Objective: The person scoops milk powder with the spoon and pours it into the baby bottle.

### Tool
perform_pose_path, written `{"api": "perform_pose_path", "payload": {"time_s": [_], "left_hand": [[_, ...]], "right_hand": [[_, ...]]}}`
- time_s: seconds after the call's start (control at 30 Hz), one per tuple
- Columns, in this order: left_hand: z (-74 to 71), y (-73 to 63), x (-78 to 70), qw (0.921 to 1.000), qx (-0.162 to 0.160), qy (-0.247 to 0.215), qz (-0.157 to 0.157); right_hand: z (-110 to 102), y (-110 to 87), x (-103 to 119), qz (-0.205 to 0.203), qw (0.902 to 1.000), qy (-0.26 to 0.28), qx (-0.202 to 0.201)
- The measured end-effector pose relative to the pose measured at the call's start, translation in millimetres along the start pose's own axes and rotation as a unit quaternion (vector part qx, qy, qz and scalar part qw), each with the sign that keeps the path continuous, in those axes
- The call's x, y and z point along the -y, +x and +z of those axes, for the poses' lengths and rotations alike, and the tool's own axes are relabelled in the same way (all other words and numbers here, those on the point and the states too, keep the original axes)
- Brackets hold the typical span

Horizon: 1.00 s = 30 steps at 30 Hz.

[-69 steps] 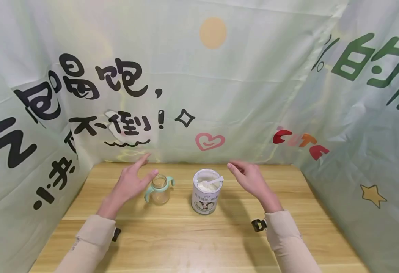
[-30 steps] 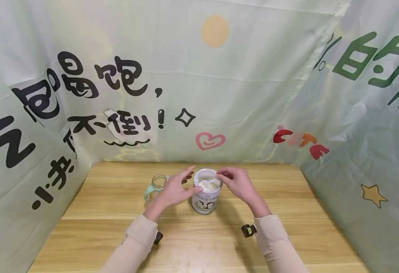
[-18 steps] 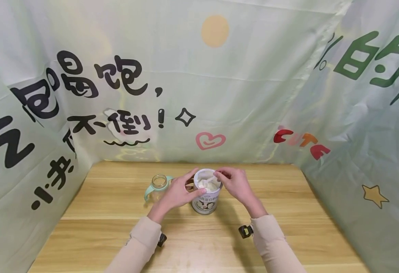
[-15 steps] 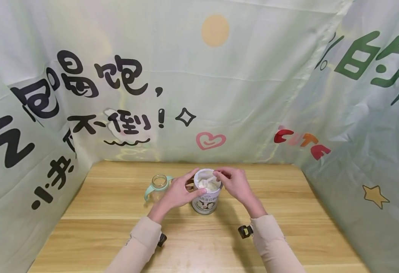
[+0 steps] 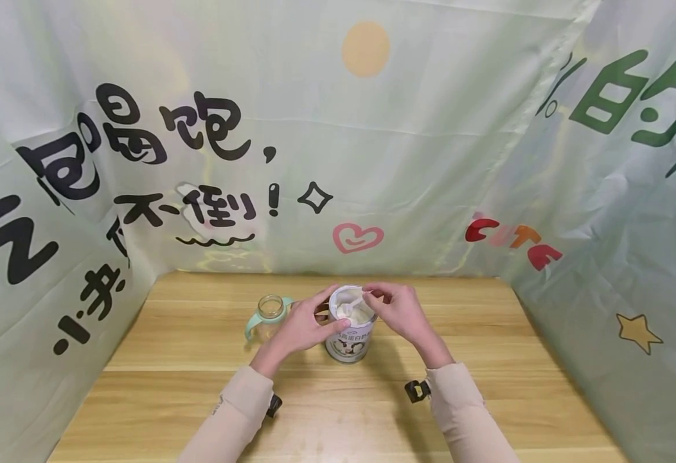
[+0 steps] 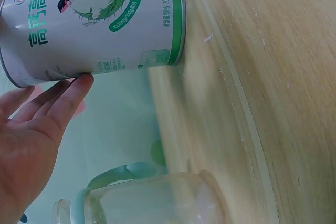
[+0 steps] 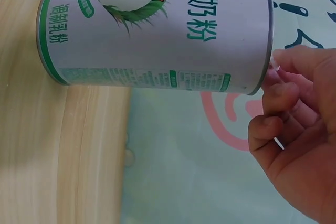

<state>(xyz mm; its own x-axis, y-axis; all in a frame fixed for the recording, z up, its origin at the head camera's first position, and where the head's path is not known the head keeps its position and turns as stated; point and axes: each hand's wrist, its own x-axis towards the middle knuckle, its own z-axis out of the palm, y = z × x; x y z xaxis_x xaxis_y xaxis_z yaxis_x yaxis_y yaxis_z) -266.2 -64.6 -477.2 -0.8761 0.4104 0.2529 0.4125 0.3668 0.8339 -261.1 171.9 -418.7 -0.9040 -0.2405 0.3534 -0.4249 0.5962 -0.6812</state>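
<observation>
Currently, tin (image 5: 347,349): upright on the table (image 5: 338,402), uncovered, pale powder (image 5: 361,316) inside.
Left hand (image 5: 304,326): grips the tin, thumb over its near rim, fingers against its left side.
Right hand (image 5: 400,312): pinches the handle of the scoop (image 5: 353,305) at the tin's right rim.
Scoop: slants inside the tin; how full, I cannot tell.
Bottle (image 5: 266,328): left of the tin, near it, uncapped; no powder shows in its visible part.
Progress, as I judge it: tin uncovered and scoop in hand; lifting powder clear of the tin remains.
Edges: table's back edge behind the tin, curtain (image 5: 419,193) beyond; side edges well apart from it.
Room: widest before and right of the tin; tighter leftward, where the bottle stands.
</observation>
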Motion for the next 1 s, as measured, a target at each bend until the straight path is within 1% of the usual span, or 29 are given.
{"api": "perform_pose_path", "payload": {"time_s": [0.1, 0.3, 0.43, 0.67, 1.0], "left_hand": [[0.0, 0.2, 0.5, 1.0000, -0.002, 0.002, 0.001], [0.6, 0.0, 1.0, 1.0000, -0.001, 0.008, 0.002], [1.4, 0.2, 1.5, 1.0000, 0.002, 0.006, 0.001], [0.6, 0.8, 0.8, 1.0000, 0.006, -0.002, 0.001], [0.3, 1.3, 0.8, 0.9997, 0.011, -0.019, -0.006]], "right_hand": [[-0.2, 1.0, 2.5, 0.001, 0.9999, -0.014, 0.008], [-0.1, 0.7, 2.9, 0.024, 0.9989, -0.005, 0.041], [-0.4, -1.1, 0.7, 0.026, 0.9978, -0.001, 0.061], [-0.3, -1.7, -1.2, 0.019, 0.9970, 0.009, 0.075], [-2.9, -1.5, -3.9, 0.034, 0.9945, 0.046, 0.087]]}}
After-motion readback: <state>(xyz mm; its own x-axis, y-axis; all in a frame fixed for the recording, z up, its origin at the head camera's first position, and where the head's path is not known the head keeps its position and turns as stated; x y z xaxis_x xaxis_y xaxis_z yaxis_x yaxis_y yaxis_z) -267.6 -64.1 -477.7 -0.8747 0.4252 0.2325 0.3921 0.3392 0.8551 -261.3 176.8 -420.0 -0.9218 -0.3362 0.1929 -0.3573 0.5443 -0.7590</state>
